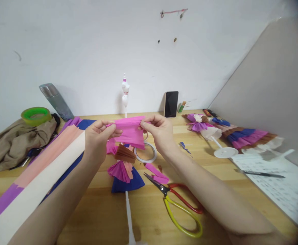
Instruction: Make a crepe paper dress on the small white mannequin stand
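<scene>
Both my hands hold a piece of bright pink crepe paper (130,131) above the wooden table (92,211). My left hand (97,137) pinches its left upper edge with closed fingers. At the right upper edge, my right hand (157,131) pinches it the same way. Below the paper lies a small doll dress (124,170) of pink, brown and blue crepe on a white stand (129,217). A roll of white tape (146,153) lies just under my right hand.
Scissors (179,204) with red and yellow handles lie in front. Long crepe rolls (36,177) stretch along the left. A white mannequin stand (125,93), a phone (171,103), a green tape roll (35,115) and finished paper dresses (230,134) stand farther back. A printed sheet with a pen (263,174) is at right.
</scene>
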{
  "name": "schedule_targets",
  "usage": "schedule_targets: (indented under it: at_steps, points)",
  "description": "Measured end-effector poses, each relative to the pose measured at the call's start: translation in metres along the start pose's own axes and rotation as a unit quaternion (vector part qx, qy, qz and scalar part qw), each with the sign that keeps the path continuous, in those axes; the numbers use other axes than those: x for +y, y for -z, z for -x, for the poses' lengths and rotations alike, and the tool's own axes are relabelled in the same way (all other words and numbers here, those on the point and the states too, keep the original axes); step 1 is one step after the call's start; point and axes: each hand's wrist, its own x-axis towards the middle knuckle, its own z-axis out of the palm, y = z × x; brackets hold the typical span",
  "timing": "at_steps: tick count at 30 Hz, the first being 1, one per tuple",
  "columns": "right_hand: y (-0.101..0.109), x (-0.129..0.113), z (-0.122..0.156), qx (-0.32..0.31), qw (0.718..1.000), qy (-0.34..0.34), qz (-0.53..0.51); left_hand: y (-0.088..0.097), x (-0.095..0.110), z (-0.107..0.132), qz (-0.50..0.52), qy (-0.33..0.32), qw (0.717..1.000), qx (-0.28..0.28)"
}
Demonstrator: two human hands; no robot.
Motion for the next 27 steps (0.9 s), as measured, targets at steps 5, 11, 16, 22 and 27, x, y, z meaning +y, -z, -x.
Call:
schedule_targets:
  at_steps: [5,11,16,22,27]
  points:
    - [-0.001,0.004,0.000,-0.017,0.999,-0.036,-0.002,0.002,0.001,-0.003,-0.037,0.008,0.999,-0.020]
    - [-0.003,0.010,0.001,-0.011,0.999,-0.053,0.002,0.005,-0.001,-0.008,-0.035,0.041,0.998,-0.033]
    - [-0.006,0.015,0.002,0.007,0.998,-0.068,-0.009,0.007,-0.004,-0.012,-0.071,0.029,0.996,-0.037]
    - [-0.007,0.019,0.002,-0.001,0.996,-0.081,-0.023,0.007,-0.006,-0.016,-0.049,0.021,0.998,-0.030]
    - [-0.006,0.017,0.002,0.011,0.997,-0.074,-0.013,0.008,-0.007,-0.016,-0.052,0.016,0.998,-0.033]
